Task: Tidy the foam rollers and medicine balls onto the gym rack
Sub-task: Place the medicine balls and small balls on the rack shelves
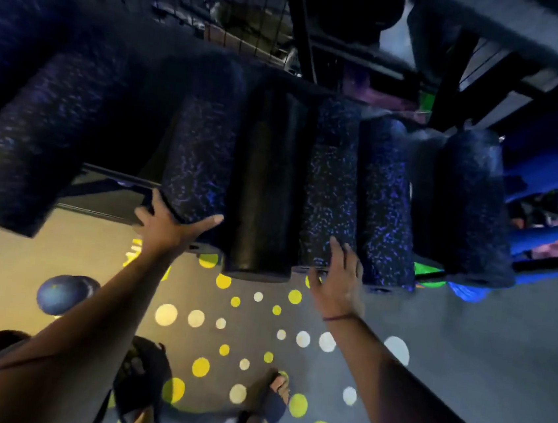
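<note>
Head view, room: pretty dark gym corner. Blue-purple light falls on everything, and the left and top edges are badly motion-blurred.
Floor: grey gym floor scattered with yellow and white round dots, plus a warm yellowish glow over on the left.
Rack: black metal gym rack fills the top. One of its shelf rails shows under the rollers on the left.
Rollers on the shelf: five lie side by side, ends toward the camera.
- black purple-flecked foam roller
- smooth plain black foam roller, poking out furthest
- second flecked roller
- third flecked roller
- dark blurry roller at the right end
Extra roller: big blurred flecked roller at far left. Can't tell what it's resting on.
Medicine ball: bluish round medicine ball sits on the floor at lower left, well apart from the shelf.
Left hand: spread flat against the near end of the black purple-flecked foam roller. The thumb lies along its bottom edge and the fingers aren't wrapped around it.
Right hand: loose and holding nothing. Its fingertips are right at the end of the second flecked roller; can't tell if they touch. There's a thin dark wristband.
Feet: sandalled foot on the dots.
Far right: bright blue foam tube, blurry.
</note>
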`<act>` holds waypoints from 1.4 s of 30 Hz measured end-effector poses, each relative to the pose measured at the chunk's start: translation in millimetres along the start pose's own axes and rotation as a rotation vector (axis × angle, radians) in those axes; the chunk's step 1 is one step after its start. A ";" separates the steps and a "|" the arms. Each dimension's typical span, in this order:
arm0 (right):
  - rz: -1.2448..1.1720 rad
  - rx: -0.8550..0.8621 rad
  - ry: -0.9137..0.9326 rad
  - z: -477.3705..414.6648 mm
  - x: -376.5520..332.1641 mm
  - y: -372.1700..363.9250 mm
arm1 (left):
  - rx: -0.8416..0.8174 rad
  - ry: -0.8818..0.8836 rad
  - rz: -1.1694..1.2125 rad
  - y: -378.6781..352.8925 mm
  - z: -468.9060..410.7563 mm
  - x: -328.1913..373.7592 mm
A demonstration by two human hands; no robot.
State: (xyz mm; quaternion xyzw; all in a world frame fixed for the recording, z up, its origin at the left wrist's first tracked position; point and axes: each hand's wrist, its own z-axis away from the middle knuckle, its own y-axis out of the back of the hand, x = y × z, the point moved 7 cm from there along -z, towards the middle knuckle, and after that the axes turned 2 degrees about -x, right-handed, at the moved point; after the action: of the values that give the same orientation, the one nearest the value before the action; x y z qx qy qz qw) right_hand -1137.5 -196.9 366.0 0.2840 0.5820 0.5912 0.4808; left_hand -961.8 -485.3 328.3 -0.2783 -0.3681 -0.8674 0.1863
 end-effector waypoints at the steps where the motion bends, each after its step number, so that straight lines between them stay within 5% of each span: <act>1: 0.061 -0.037 0.086 -5.7 4.0 -7.8 | 0.060 0.011 -0.017 -2.7 -0.5 -0.1; 6: 0.297 0.042 0.259 -21.5 41.7 -22.3 | 0.130 -0.014 -0.073 -39.4 -1.2 -18.8; 18: -0.047 0.159 -0.127 -52.6 178.6 25.7 | 0.253 -0.167 -0.420 -141.3 58.3 82.1; 24: -0.102 0.271 0.191 -37.1 140.4 51.5 | 0.281 -0.276 -0.568 -157.0 69.3 104.2; 31: -0.830 -0.360 -0.480 -16.4 93.9 -21.5 | 0.251 -0.322 -0.357 -126.5 40.9 100.0; 35: -0.895 -0.302 -0.630 -18.2 74.1 -37.4 | 0.036 -0.300 -0.214 -147.0 36.6 87.7; 42: -0.944 -0.130 -0.643 -13.5 70.9 -15.4 | 0.020 -0.202 0.030 -143.2 35.4 45.9</act>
State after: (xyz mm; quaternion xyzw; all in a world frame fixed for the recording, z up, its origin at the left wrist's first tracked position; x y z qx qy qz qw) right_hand -1172.6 -140.9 333.2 0.1286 0.4326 0.2309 0.8620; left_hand -1060.7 -370.0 300.4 -0.3679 -0.3892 -0.8284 0.1642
